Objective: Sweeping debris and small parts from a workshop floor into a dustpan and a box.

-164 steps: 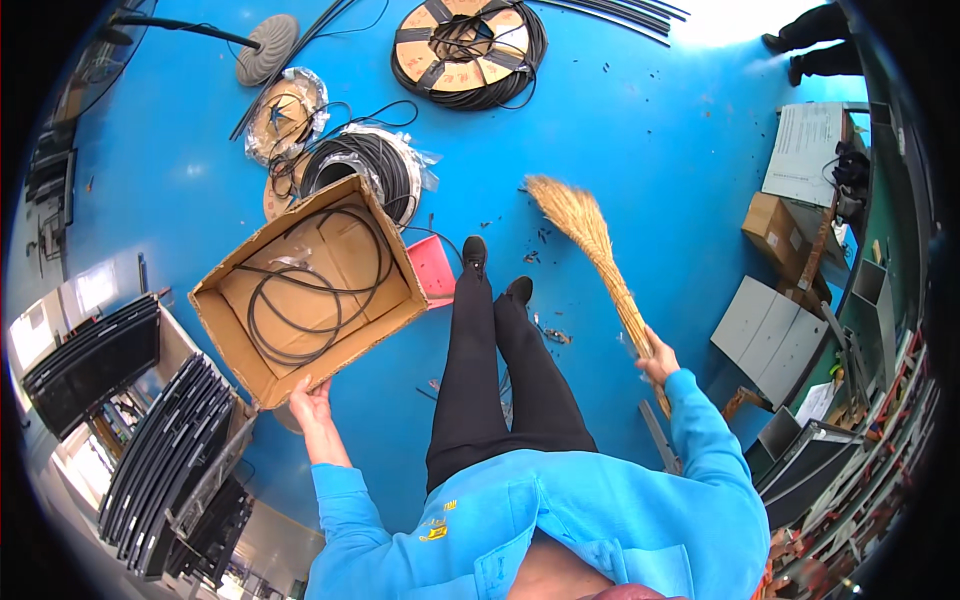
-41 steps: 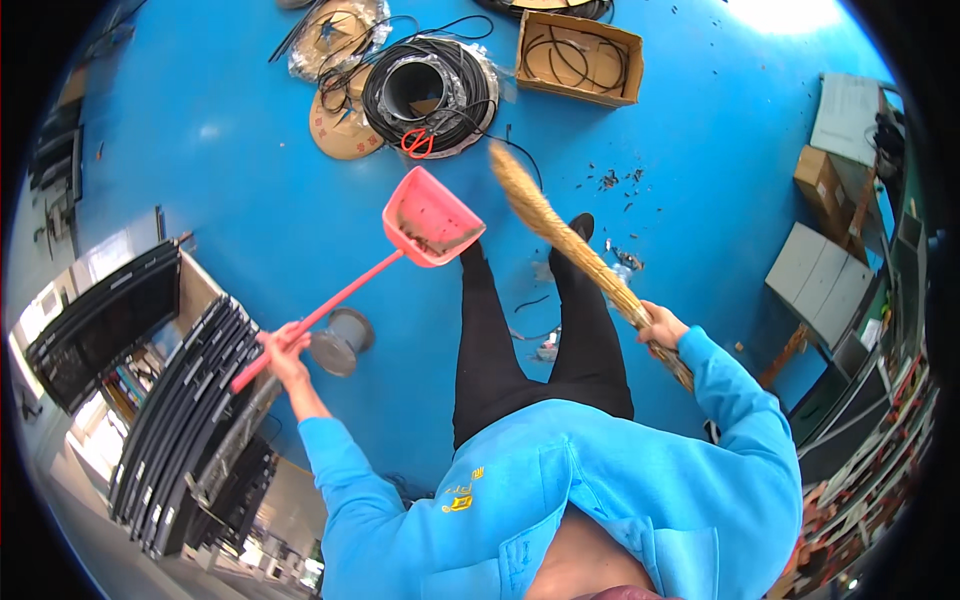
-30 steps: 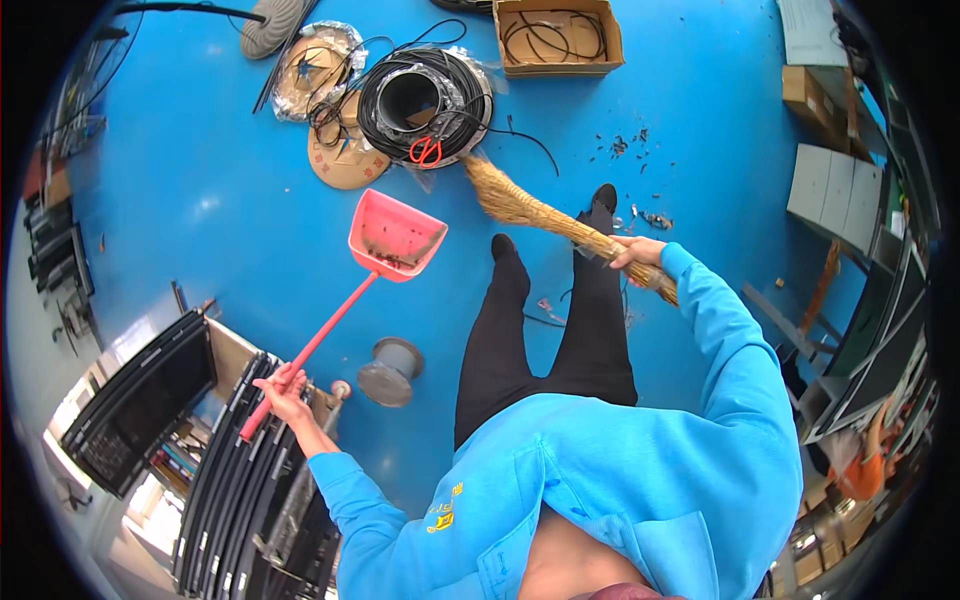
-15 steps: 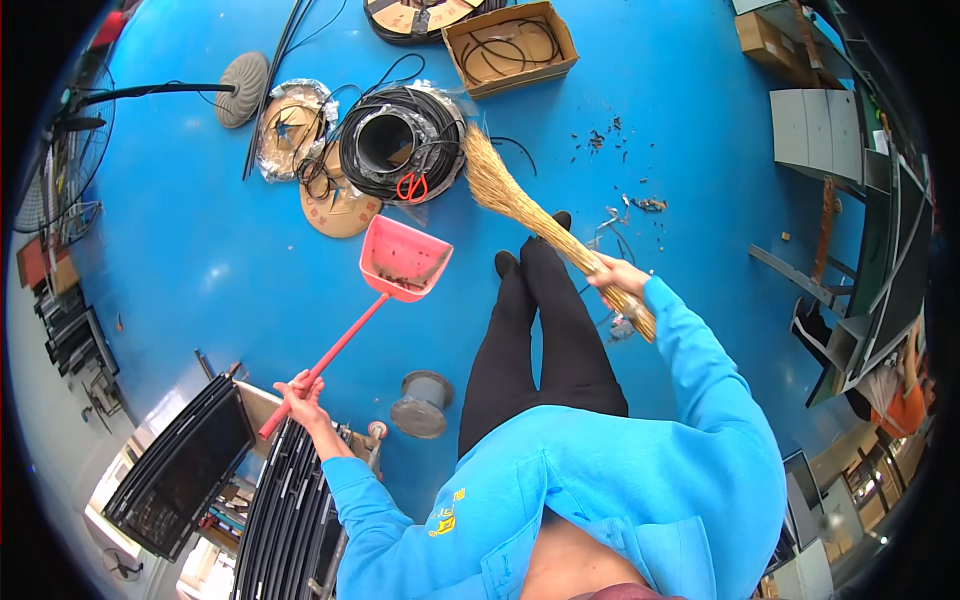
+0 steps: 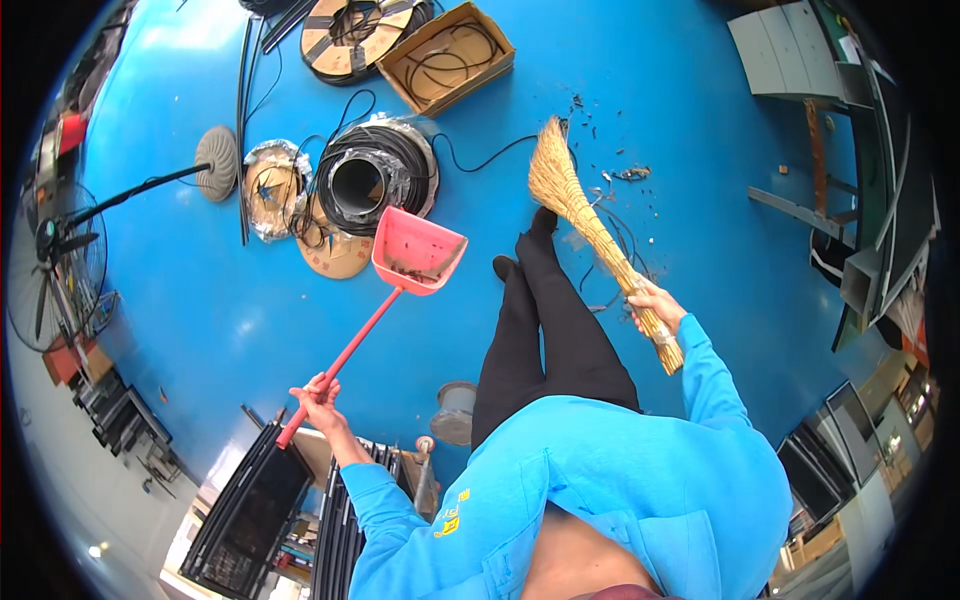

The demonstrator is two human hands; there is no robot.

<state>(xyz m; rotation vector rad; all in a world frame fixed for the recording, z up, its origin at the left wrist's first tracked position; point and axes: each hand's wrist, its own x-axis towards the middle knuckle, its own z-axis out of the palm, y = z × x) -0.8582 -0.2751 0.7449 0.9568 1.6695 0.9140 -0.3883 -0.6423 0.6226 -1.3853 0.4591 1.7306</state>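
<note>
My left hand [image 5: 318, 405] is closed around the long handle of a pink dustpan [image 5: 424, 238], whose scoop points away from me at centre left. Some dark debris [image 5: 412, 274] lies in the scoop near the handle end. On the right, my right hand [image 5: 655, 306] grips the lower shaft of a straw broom [image 5: 588, 222]. The broom's bristles fan out toward the far side, close to dark scraps [image 5: 630, 174] on the blue floor. Beyond the dustpan sits a coil of black cable [image 5: 405, 150], its near edge partly covered by the scoop.
An open cardboard box [image 5: 462, 58] with cable inside stands at the back, beside another cable reel [image 5: 345, 35]. Loose cable [image 5: 622, 235] trails by my feet. A standing fan [image 5: 62, 240] is on the left, a grey spool [image 5: 455, 412] near my legs, metal frames [image 5: 800, 210] at right.
The view has turned and shifted. The broom's bristles have moved right, away from the cable coil toward the scraps. The dustpan now overlaps the coil, and the red scissors there no longer show.
</note>
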